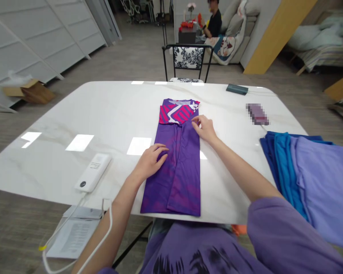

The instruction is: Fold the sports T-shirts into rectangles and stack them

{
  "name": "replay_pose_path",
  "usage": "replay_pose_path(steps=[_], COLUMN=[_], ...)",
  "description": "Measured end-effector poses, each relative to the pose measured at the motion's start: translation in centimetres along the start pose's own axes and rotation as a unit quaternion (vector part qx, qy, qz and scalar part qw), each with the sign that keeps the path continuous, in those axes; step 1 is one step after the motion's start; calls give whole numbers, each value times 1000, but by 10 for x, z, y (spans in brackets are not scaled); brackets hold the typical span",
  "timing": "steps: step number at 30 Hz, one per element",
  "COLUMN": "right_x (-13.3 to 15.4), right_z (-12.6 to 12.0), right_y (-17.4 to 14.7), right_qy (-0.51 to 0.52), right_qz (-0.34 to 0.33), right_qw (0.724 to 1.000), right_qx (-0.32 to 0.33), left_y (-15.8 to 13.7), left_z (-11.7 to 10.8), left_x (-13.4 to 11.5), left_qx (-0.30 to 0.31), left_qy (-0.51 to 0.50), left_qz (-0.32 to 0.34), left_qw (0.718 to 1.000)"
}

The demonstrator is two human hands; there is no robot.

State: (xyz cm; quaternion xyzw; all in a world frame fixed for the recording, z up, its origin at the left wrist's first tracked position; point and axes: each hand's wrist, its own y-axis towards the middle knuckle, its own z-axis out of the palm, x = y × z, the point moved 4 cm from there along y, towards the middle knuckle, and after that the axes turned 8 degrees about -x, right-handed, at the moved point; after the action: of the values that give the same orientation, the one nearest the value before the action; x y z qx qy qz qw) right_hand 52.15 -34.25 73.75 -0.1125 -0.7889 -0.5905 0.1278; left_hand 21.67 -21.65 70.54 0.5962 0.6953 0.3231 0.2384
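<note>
A purple shirt [177, 167] with a pink, red and white pattern near its collar lies folded into a long narrow strip on the white table. Both sides are turned inward, and the patterned sleeve part lies across the top. My left hand [153, 160] rests at the strip's left edge, about halfway down, fingers loosely bent and apart. At the upper right edge is my right hand [205, 128], its fingers curved over the cloth with the thumb held apart. Neither hand visibly grips any fabric.
Folded blue and lavender clothes [322, 182] are stacked at the table's right edge. A white power bank [94, 172] with a cable lies left. A dark flat case [237, 89] and a blurred phone [257, 113] lie far right. Behind stand a chair [188, 58] and a seated person [214, 21].
</note>
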Motion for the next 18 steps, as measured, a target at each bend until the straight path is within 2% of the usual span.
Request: replay_pose_path(steps=[2, 5, 7, 9, 12, 18], right_x=[27, 65, 82, 90, 91, 86], right_z=[-15, -42, -58, -65, -62, -56], right_y=[-60, -169, -237, -289, -331, -354], right_qy=[34, 74, 74, 50, -7, -59], right_qz=[-50, -143, -190, -220, -233, -218], right_qw=[995, 973, 959, 953, 955, 966], right_qx=[80, 168, 197, 203, 181, 128], left_y=[-51, -129, -173, -205, -231, -240], left_z=[-11, -29, -35, -32, -20, -9], left_x=[-14, -26, -30, -29, -22, -22], left_qx=[-13, -36, -39, -31, -20, -39], left_qy=[-21, -12, 3, 23, 47, 56], left_qz=[-9, -8, 23, 67, 113, 131], left_qw=[1000, 999, 999, 997, 992, 989])
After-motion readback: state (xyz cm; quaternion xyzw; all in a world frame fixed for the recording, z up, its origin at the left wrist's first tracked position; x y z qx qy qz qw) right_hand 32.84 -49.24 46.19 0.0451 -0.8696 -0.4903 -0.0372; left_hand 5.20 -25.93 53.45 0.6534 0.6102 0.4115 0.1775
